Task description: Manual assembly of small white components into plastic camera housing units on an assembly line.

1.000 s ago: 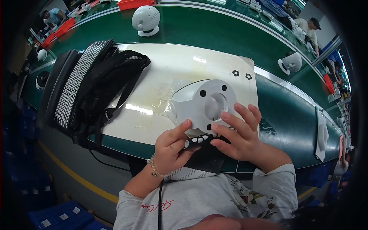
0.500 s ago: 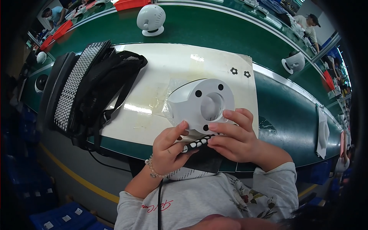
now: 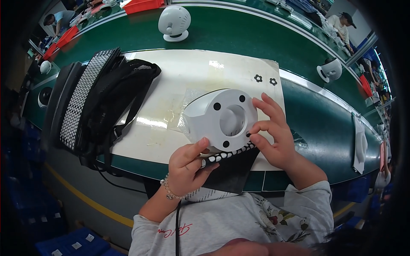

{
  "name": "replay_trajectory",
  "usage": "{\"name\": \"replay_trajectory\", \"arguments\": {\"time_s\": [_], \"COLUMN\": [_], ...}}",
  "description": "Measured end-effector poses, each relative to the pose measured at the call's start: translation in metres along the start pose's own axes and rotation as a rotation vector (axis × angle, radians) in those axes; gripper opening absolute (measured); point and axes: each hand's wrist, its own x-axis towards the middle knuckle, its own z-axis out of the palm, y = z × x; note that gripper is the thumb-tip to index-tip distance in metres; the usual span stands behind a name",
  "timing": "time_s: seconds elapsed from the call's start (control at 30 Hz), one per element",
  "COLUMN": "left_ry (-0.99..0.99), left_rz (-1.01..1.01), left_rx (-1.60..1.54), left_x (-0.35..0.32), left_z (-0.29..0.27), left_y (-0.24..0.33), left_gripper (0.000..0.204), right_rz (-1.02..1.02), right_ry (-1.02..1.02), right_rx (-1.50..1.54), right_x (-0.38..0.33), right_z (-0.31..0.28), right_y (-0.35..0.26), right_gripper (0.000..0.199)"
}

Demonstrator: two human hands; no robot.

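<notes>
A white device with a round base (image 3: 206, 117) lies tilted on the work board, its base turned up toward me. Black round pads (image 3: 217, 106) sit on the base around a central hollow. My left hand (image 3: 188, 166) is closed on a black sheet with white round spots (image 3: 220, 157), while its thumb rests on the device's lower left edge. Between the thumb and index finger of my right hand (image 3: 273, 138) is a small black round pad (image 3: 248, 134), at the lower right of the base ring. The other right fingers are raised.
A cream board (image 3: 171, 85) covers the green table, with clear plastic film (image 3: 183, 121) beside the device. A black mesh bag (image 3: 124, 89) stands on the left. White devices (image 3: 174, 23) stand on the green conveyor beyond. A white cloth-like piece (image 3: 359, 145) lies far right. People work farther off.
My right hand has opened away from the sheet and base, and now pinches a black pad at the ring's lower right. More of the spotted sheet shows. The left hand has barely moved.
</notes>
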Motion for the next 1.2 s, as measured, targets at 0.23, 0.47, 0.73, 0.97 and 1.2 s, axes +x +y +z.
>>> {"name": "replay_trajectory", "arguments": {"time_s": [0.23, 0.47, 0.73, 0.97, 1.2], "left_ry": [0.0, -0.02, -0.013, -0.039, -0.086], "left_rz": [-0.003, 0.015, 0.053, 0.064, 0.076], "left_rx": [0.029, 0.022, 0.007, 0.018, 0.015], "left_x": [0.001, 0.002, 0.001, 0.007, 0.004], "left_z": [-0.001, -0.002, -0.006, -0.005, -0.008], "left_y": [0.003, 0.004, 0.005, 0.008, 0.002], "left_gripper": [0.026, 0.027, 0.02, 0.022, 0.029], "right_rz": [-0.404, 0.618, 0.486, 0.179, 0.659], "right_ry": [0.053, -0.07, 0.379, 0.299, 0.055], "right_rx": [-0.688, 0.72, 0.836, -1.155, -1.116], "right_x": [-0.015, -0.003, 0.055, 0.073, 0.111], "right_z": [-0.002, 0.004, -0.054, -0.089, -0.086], "right_y": [0.008, 0.012, 0.06, 0.235, 0.223], "right_gripper": [0.027, 0.051, 0.03, 0.023, 0.026]}}
